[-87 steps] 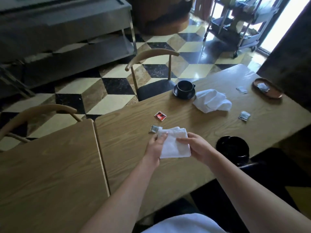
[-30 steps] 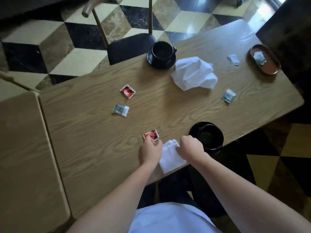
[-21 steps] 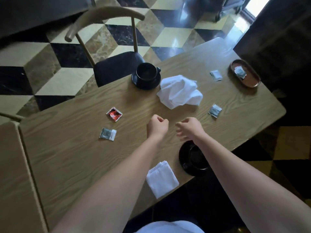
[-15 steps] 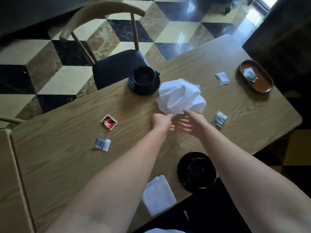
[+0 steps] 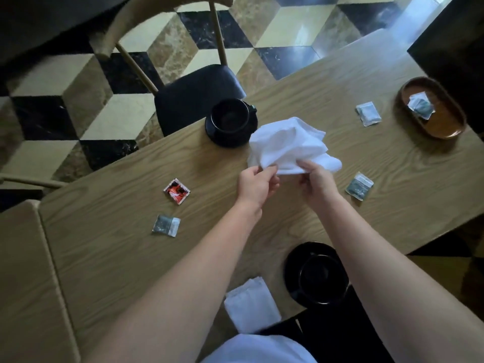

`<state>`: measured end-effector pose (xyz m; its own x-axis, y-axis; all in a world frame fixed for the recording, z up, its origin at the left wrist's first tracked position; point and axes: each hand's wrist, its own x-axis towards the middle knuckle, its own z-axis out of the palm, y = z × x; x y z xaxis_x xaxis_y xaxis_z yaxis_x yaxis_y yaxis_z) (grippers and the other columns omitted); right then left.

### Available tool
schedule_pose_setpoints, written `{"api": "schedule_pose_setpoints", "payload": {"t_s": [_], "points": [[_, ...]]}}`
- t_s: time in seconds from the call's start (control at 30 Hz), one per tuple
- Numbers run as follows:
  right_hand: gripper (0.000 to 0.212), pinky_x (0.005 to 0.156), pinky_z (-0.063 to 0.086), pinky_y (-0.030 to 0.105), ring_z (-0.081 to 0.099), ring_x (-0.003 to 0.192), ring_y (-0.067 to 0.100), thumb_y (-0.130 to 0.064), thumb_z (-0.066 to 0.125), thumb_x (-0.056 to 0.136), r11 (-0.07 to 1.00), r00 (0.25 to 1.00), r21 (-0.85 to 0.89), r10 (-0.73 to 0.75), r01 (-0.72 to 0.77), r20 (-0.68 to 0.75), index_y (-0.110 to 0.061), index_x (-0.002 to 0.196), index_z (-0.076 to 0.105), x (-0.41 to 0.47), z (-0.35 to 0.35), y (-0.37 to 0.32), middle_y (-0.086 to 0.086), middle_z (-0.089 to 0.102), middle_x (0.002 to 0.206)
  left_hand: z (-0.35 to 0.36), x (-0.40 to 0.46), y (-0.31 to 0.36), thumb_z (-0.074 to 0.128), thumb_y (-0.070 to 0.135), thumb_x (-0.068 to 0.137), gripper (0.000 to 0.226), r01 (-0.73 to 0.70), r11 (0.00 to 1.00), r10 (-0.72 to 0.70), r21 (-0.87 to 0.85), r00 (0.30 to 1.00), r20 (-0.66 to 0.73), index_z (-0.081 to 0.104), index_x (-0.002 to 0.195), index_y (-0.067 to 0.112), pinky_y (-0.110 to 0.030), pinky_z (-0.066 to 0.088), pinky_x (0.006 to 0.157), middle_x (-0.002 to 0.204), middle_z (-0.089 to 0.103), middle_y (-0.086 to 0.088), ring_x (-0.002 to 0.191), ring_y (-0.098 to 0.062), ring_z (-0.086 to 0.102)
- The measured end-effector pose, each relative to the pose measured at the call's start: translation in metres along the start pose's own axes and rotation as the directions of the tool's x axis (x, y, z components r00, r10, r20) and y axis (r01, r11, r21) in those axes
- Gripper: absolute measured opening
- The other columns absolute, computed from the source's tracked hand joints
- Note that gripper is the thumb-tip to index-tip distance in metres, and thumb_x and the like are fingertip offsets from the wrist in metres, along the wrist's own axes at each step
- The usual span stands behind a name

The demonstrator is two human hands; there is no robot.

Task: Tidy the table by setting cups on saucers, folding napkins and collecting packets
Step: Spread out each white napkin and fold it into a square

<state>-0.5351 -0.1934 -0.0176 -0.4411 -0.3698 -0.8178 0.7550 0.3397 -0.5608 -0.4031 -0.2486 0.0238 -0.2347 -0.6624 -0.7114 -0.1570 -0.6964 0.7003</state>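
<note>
A crumpled white napkin [image 5: 285, 144] lies mid-table. My left hand [image 5: 258, 186] and my right hand [image 5: 318, 180] both pinch its near edge. A folded white napkin [image 5: 251, 305] rests at the near table edge between my forearms. One black cup on a saucer [image 5: 230, 121] stands at the far edge, another black cup on a saucer [image 5: 318, 273] near me on the right. Loose packets lie around: a red packet [image 5: 176, 191], a grey packet [image 5: 166, 225], a dark packet [image 5: 359, 186] and a pale packet [image 5: 368, 113].
A brown oval tray [image 5: 442, 124] at the far right holds a packet [image 5: 420, 106]. A wooden chair with a black seat [image 5: 196, 93] stands behind the table. A second wooden table [image 5: 26, 284] adjoins on the left. The floor is checkered tile.
My hands let go of the folded napkin at the near edge, reached across the table and took hold of the crumpled napkin's near edge.
</note>
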Motion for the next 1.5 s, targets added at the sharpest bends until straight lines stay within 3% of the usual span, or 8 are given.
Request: {"api": "schedule_pose_setpoints", "payload": {"t_s": [0.2,0.37,0.57,0.83,1.0,1.2,1.37,1.5], "points": [[0.008,0.043,0.033,0.020,0.049,0.053,0.007,-0.021,0.071,0.080,0.988,0.956,0.039,-0.154,0.149,0.248,-0.024,0.087,0.068,-0.082,0.022,0.013,-0.008,0.059,0.071,-0.085,-0.069,0.017,0.065,0.018,0.087,0.003,-0.134,0.969,0.129,-0.208,0.991,-0.033,0.068,0.088,0.020,-0.026,0.046,0.055,0.066,0.066,0.000,0.057,-0.014,0.062],[0.020,0.073,0.047,0.026,0.069,0.095,0.013,-0.028,0.074,0.085,0.950,0.816,-0.091,-0.205,0.299,0.541,-0.025,0.104,0.076,-0.175,0.081,0.043,-0.001,0.075,0.104,-0.172,-0.122,0.008,0.059,0.020,0.093,0.003,-0.212,0.832,0.120,-0.513,0.971,-0.206,0.062,0.092,0.021,-0.026,0.048,0.052,0.066,0.067,-0.002,0.057,-0.017,0.067],[0.010,0.071,0.055,0.025,0.075,0.093,0.019,-0.028,0.078,0.084,0.872,0.665,-0.113,-0.273,0.476,0.695,-0.021,0.092,0.079,-0.276,0.140,0.114,0.005,0.078,0.097,-0.294,-0.190,-0.007,0.066,0.030,0.092,0.012,-0.304,0.773,0.189,-0.557,0.948,-0.254,0.069,0.098,0.021,-0.028,0.053,0.060,0.081,0.073,0.000,0.067,-0.014,0.071],[0.024,0.077,0.053,0.030,0.073,0.090,0.013,-0.044,0.076,0.084,0.844,0.734,-0.228,-0.253,0.486,0.630,-0.023,0.095,0.074,-0.327,0.174,0.206,-0.001,0.076,0.095,-0.405,-0.239,-0.023,0.073,0.030,0.084,0.009,-0.420,0.773,0.315,-0.475,0.905,-0.286,0.070,0.090,0.025,-0.024,0.053,0.057,0.088,0.074,-0.002,0.071,-0.015,0.071],[0.009,0.061,0.053,0.022,0.070,0.072,0.010,-0.024,0.067,0.087,0.825,0.849,-0.424,-0.120,0.374,0.515,-0.021,0.095,0.070,-0.315,0.145,0.264,-0.005,0.074,0.083,-0.431,-0.239,-0.109,0.060,0.016,0.086,0.009,-0.189,0.861,0.053,-0.472,0.957,-0.286,0.063,0.078,0.012,-0.020,0.043,0.044,0.061,0.064,-0.003,0.048,-0.013,0.063],[0.020,0.055,0.057,0.030,0.066,0.063,0.014,-0.017,0.064,0.079,0.483,0.866,-0.737,-0.099,0.473,0.491,-0.026,0.097,0.067,-0.283,0.089,0.326,-0.002,0.072,0.084,-0.432,-0.265,-0.232,0.073,0.040,0.081,0.045,0.500,0.866,-0.497,0.008,0.863,-0.091,0.055,0.106,0.006,-0.021,0.041,0.048,0.073,0.061,-0.006,0.054,-0.017,0.056],[0.009,0.055,0.043,0.023,0.057,0.054,0.000,-0.030,0.073,0.086,0.121,0.766,-0.756,-0.103,0.643,0.634,-0.023,0.080,0.071,-0.270,0.074,0.340,-0.013,0.067,0.062,-0.423,-0.246,-0.211,0.063,0.017,0.088,0.028,0.091,0.967,0.018,0.240,0.909,-0.416,0.035,0.084,0.016,-0.016,0.035,0.052,0.079,0.041,-0.001,0.064,-0.012,0.039],[0.014,0.055,0.051,0.022,0.067,0.062,0.001,-0.037,0.068,0.089,0.297,0.830,-0.775,-0.198,0.558,0.522,-0.024,0.085,0.072,-0.263,0.056,0.339,-0.014,0.073,0.071,-0.402,-0.213,-0.182,0.066,0.036,0.082,0.034,0.099,0.788,0.208,0.608,0.887,-0.413,0.045,0.096,0.013,-0.026,0.040,0.060,0.093,0.052,-0.001,0.080,-0.021,0.057]]}}
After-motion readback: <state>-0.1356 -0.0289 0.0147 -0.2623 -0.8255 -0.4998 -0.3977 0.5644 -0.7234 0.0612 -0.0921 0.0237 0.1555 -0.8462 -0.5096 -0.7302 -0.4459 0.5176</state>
